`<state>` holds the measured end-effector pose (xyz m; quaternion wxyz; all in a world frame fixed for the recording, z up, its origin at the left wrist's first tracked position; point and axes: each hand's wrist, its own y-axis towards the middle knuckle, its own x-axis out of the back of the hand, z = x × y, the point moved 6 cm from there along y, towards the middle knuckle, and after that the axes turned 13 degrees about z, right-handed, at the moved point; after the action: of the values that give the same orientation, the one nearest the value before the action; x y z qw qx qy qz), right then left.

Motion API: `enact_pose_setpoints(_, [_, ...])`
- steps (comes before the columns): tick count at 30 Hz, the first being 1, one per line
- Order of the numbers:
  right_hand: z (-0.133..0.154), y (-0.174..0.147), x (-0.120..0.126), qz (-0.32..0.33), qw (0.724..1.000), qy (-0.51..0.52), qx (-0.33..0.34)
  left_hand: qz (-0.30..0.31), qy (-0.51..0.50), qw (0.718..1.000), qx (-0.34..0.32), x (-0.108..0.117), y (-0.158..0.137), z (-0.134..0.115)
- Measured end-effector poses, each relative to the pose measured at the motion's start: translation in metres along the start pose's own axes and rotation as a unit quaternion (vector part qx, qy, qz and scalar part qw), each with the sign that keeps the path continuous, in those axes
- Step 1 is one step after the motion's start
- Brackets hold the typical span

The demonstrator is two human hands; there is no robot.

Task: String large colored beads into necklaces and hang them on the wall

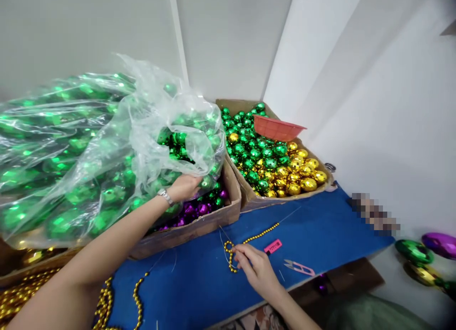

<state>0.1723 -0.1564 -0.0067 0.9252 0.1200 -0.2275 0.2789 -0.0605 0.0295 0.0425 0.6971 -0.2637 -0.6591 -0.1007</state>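
Behind the blue tabletop (192, 292), the plastic bag (153, 125) looks slippery, best bunched at its rim, where the left hand (184, 187) rests, its hold unclear. Over the tabletop, a gold bead string (261, 233), probably light and limp, is pinched by the right hand (255, 269).

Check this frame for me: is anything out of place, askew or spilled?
Two mild oddities. The red basket seems to rest tilted on the green balls in the right-hand cardboard box. There, one gold ball lies among the green ones, apart from the main group of gold balls.
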Motion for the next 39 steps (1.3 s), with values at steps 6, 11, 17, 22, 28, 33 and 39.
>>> enact_pose_setpoints(6, [-0.002, 0.000, -0.002, 0.001, 1.000, 0.012, -0.008, 0.107, -0.067, 0.983, -0.131, -0.032, -0.007, -0.047])
enact_pose_setpoints(11, [0.012, 0.001, -0.003, -0.011, 1.000, -0.001, 0.020, 0.143, -0.102, 0.979, -0.106, -0.051, 0.009, -0.046])
enact_pose_setpoints(17, [0.021, -0.008, 0.006, -0.047, 0.998, 0.001, 0.037, -0.008, -0.304, 0.949, -0.085, 0.011, -0.040, -0.045])
enact_pose_setpoints(22, [0.038, -0.008, 0.001, -0.044, 0.996, -0.029, 0.076, -0.065, -0.759, 0.642, -0.081, 0.003, -0.111, -0.070])
enact_pose_setpoints(28, [0.055, -0.011, -0.015, -0.005, 0.989, -0.093, 0.116, -0.104, -0.908, 0.403, -0.045, -0.051, -0.147, -0.098])
enact_pose_setpoints(33, [0.060, -0.017, -0.022, 0.025, 0.985, -0.124, 0.118, -0.164, -0.903, 0.398, 0.002, -0.068, -0.163, -0.101])
enact_pose_setpoints(39, [0.058, -0.019, -0.030, 0.056, 0.983, -0.139, 0.106, -0.209, -0.882, 0.420, 0.037, -0.073, -0.178, -0.096])
